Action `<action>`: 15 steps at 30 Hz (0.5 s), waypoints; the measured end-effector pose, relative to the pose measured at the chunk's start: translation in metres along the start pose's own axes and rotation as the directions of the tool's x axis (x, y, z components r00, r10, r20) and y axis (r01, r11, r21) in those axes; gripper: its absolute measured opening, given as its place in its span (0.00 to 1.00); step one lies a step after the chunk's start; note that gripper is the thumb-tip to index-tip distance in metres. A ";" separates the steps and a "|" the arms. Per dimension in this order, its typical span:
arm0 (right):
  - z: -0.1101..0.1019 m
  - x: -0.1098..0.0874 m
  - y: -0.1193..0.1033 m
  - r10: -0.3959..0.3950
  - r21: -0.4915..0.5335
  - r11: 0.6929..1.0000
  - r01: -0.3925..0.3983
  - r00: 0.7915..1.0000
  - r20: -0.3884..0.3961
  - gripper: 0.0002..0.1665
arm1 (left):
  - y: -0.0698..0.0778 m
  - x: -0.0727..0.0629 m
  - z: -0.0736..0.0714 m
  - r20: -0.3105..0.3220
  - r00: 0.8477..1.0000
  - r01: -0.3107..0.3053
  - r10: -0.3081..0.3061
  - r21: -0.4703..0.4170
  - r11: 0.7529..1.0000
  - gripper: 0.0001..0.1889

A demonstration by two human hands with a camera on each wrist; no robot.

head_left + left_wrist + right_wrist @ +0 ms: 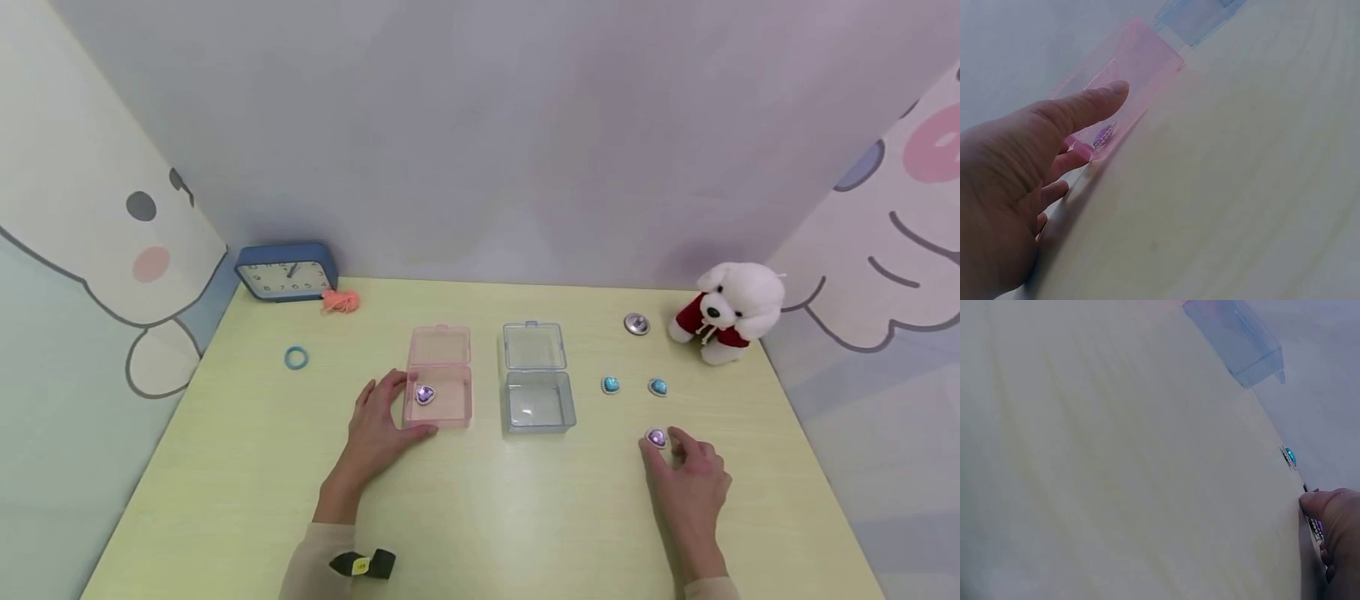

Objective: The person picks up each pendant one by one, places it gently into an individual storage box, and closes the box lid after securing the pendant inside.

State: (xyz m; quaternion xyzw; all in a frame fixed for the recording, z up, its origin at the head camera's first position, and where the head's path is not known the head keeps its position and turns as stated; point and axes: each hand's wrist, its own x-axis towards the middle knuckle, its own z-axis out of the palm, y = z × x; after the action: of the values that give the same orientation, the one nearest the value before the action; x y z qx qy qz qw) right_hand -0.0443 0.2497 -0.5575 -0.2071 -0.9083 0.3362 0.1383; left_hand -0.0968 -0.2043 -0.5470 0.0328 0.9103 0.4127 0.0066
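My left hand [377, 429] grips a small clear pink plastic box [467, 400] from its left side, thumb along the front wall and fingers at the back. The box's lid is flipped back, and a purple heart-shaped gem [425, 395] with a pale beaded rim lies inside. In the left wrist view the thumb [1094, 105] lies across the pink wall, with the gem [1104, 135] showing through. Far to the right, my right hand [688, 483] pinches a second purple gem [657, 437] between thumb and forefinger at the tabletop. In the right wrist view this gem [1316, 526] is mostly hidden by the thumb.
A clear blue box [540, 404], lid back, stands right of the pink one. Two turquoise gems [611, 385] and a round silver piece [637, 324] lie near a white plush dog [727, 308]. At left are a blue clock [287, 272], coral yarn [341, 301] and a blue ring [287, 358].
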 end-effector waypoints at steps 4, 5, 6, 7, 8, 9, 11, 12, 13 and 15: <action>0.000 0.000 -0.001 -0.008 0.015 1.000 0.008 1.000 -0.012 0.26 | 0.001 -0.001 0.000 -0.001 1.000 0.007 -0.007 -0.005 1.000 0.49; 0.000 0.000 -0.001 -0.008 0.016 1.000 0.009 1.000 -0.015 0.26 | 0.001 -0.001 -0.001 0.000 1.000 0.007 -0.007 -0.005 1.000 0.49; 0.000 0.000 -0.002 -0.006 0.016 1.000 0.007 1.000 -0.015 0.26 | 0.001 -0.001 -0.001 -0.001 1.000 0.006 -0.006 -0.005 1.000 0.49; 0.000 0.000 -0.002 0.001 0.016 1.000 0.000 1.000 -0.012 0.25 | 0.002 -0.001 0.000 0.000 1.000 0.004 -0.004 -0.004 1.000 0.49; 0.000 0.000 -0.002 0.006 0.014 1.000 -0.006 1.000 -0.011 0.25 | 0.002 0.000 0.000 0.000 1.000 0.003 -0.003 -0.004 1.000 0.49; 0.000 0.000 -0.002 0.010 0.013 1.000 -0.010 1.000 -0.010 0.25 | 0.002 0.000 0.000 0.000 1.000 0.001 -0.001 -0.003 1.000 0.49; 0.000 -0.001 -0.001 0.019 0.012 1.000 -0.018 1.000 -0.007 0.24 | 0.002 0.000 0.000 0.000 1.000 -0.004 0.004 0.000 1.000 0.48; 0.000 -0.001 -0.001 0.022 0.014 1.000 -0.022 1.000 -0.005 0.24 | 0.002 0.000 0.000 0.000 1.000 -0.005 0.005 0.000 1.000 0.48; 0.000 -0.001 -0.001 0.024 0.017 1.000 -0.024 1.000 -0.005 0.24 | 0.002 0.000 0.000 0.001 1.000 -0.004 0.004 -0.001 1.000 0.48; 0.001 -0.001 0.000 0.021 0.020 1.000 -0.021 1.000 -0.008 0.23 | 0.002 0.000 0.000 0.000 1.000 -0.002 0.002 0.000 1.000 0.48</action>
State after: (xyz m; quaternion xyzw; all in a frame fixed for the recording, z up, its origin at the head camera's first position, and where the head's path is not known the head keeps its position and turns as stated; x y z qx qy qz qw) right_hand -0.0440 0.2486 -0.5581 -0.2165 -0.9022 0.3457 0.1405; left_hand -0.0966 -0.2036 -0.5455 0.0339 0.9103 0.4126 0.0063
